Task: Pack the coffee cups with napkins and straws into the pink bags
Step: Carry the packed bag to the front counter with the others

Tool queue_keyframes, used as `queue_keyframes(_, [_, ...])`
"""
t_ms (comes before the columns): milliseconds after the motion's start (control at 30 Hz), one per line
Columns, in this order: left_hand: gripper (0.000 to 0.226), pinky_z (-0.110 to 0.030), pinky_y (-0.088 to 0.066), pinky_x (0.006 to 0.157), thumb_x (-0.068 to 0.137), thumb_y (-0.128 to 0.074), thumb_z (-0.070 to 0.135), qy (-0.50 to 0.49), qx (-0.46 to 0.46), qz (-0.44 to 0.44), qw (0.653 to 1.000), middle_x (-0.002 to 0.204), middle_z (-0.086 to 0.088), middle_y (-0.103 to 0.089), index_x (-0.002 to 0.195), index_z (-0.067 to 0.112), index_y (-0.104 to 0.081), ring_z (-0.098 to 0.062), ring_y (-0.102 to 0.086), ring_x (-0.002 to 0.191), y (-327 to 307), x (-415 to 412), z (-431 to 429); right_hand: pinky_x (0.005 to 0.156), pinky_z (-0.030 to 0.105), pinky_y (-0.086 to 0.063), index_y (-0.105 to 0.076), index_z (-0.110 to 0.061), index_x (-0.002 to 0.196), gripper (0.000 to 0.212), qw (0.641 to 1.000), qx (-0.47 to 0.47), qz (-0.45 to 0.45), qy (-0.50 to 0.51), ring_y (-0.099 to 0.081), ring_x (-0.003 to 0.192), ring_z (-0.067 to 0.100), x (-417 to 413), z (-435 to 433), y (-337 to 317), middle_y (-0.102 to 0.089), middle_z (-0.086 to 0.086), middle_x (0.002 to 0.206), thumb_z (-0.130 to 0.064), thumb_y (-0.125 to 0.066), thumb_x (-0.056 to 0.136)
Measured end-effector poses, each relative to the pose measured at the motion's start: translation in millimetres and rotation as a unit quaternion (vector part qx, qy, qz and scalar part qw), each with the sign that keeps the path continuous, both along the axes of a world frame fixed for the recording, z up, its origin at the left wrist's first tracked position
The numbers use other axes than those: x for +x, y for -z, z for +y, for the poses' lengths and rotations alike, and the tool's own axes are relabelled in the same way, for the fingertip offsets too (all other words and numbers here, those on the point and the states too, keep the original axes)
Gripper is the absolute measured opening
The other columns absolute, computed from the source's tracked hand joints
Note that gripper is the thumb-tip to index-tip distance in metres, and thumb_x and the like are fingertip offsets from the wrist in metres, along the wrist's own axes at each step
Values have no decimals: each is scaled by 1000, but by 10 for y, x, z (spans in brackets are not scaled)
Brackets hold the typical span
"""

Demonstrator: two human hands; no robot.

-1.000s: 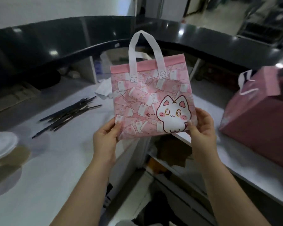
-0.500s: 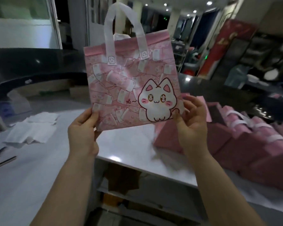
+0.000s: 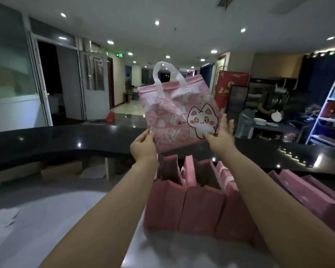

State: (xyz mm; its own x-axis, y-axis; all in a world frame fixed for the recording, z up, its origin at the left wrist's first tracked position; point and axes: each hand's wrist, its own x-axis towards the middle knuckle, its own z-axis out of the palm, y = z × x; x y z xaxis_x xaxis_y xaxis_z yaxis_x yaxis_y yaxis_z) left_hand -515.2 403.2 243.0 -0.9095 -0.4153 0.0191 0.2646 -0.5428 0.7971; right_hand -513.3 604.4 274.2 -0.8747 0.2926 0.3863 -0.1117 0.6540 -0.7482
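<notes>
Pink bag (image 3: 174, 115) is up in the air, flat side facing me, held by both hands. Left hand (image 3: 143, 147) pinches the lower left corner, thumb on the front, fingers tucked behind. Right hand (image 3: 220, 134) has the lower right corner: thumb on the front just under the cat print (image 3: 201, 120), fingers fairly straight along the right edge and behind. Bag is tilted, right side higher; white handles (image 3: 159, 74) stand up from the top edge. I can't tell if anything is inside (mouth faces away from me).

Directly below the bag, a row of pink bags (image 3: 201, 209) stands upright on the counter (image 3: 46, 219), packed side by side, more running off to the right. Black raised ledge (image 3: 66, 140) curves behind them. Past it there's a lobby, with a person (image 3: 271, 105) at a far table and a shelf rack (image 3: 325, 113) at the right edge.
</notes>
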Motion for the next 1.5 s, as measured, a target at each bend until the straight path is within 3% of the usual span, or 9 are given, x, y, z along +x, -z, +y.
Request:
queue_keyframes(100, [17, -38, -59, 83, 91, -66, 12, 1, 1, 0, 1000, 104, -1, -73, 105, 20, -73, -17, -69, 96, -86, -131, 453, 116, 46, -19, 21, -37, 148, 104, 989, -142, -31, -26, 2, 148, 34, -7, 306, -63, 31, 4, 156, -21, -65, 91])
queue_keyframes(200, [16, -35, -60, 81, 91, -65, 14, 0, 2, 9, 1000, 102, 1, -73, 102, 22, -73, -16, -70, 96, -101, -200, 1032, 94, 44, -52, 23, -51, 143, 107, 913, -385, -22, -130, -45, 132, 34, 73, 691, 5, -11, 8, 161, -9, -62, 91])
queue_keyframes(267, [15, -35, -59, 82, 91, -66, 13, -10, 6, 18, 1000, 99, 2, -74, 99, 22, -74, -16, -70, 96, -95, -193, 1492, 78, 41, -56, 19, -56, 141, 104, 883, -442, -26, -156, -56, 119, 29, 138, 983, 63, -29, 11, 155, -5, -58, 93])
queue_keyframes(400, [18, -32, -59, 83, 91, -66, 15, -5, -19, 49, 999, 99, 4, -73, 89, 31, -73, -14, -69, 98, -82, -159, 2423, 70, 39, -57, 8, -53, 146, 99, 879, -444, -25, -172, -50, 126, 30, 189, 1628, 129, -28, 9, 155, -3, -57, 92])
queue_keyframes(567, [18, -24, -58, 74, 91, -68, 18, 49, -79, 81, 992, 95, 6, -76, 87, 34, -74, -8, -71, 91, -48, -96, 3388, 93, 48, -53, -23, -49, 145, 81, 875, -453, 27, -169, -51, 123, 28, 266, 2538, 182, -35, 7, 148, 2, -57, 91])
queue_keyframes(800, [12, -16, -56, 71, 89, -70, 25, 47, -298, 207, 931, 87, 11, -73, 100, 22, -74, -1, -69, 83, 147, -169, 4243, 83, 47, -57, -40, -47, 138, 82, 818, -528, 102, -205, -59, 118, 31, 153, 3547, 444, -45, 7, 140, 5, -67, 81])
queue_keyframes(900, [12, -14, -55, 69, 84, -75, 22, 66, -324, 194, 924, 84, 14, -72, 92, 30, -70, 0, -68, 81, 223, -399, 4423, 83, 44, -57, -47, -48, 132, 82, 828, -524, 108, -170, -57, 119, 26, -57, 3755, 586, -45, 3, 141, 4, -74, 74])
queue_keyframes(1233, [12, -41, -60, 77, 89, -65, 11, 167, -253, 66, 951, 89, 1, -68, 84, 22, -65, -16, -67, 85, 430, -1343, 5329, 86, 39, -56, -41, -23, 144, 78, 868, -488, 16, -95, -57, 114, 27, -863, 4512, 618, -39, 10, 147, 26, -35, 83])
queue_keyframes(1500, [13, -30, -57, 72, 88, -63, 9, 147, -319, 52, 935, 82, 7, -65, 83, 21, -63, -9, -64, 78, 617, -2001, 6393, 85, 31, -56, -35, -16, 148, 97, 919, -373, -67, -108, -59, 114, 20, -1518, 5463, 953, -45, 8, 136, 9, -79, 65])
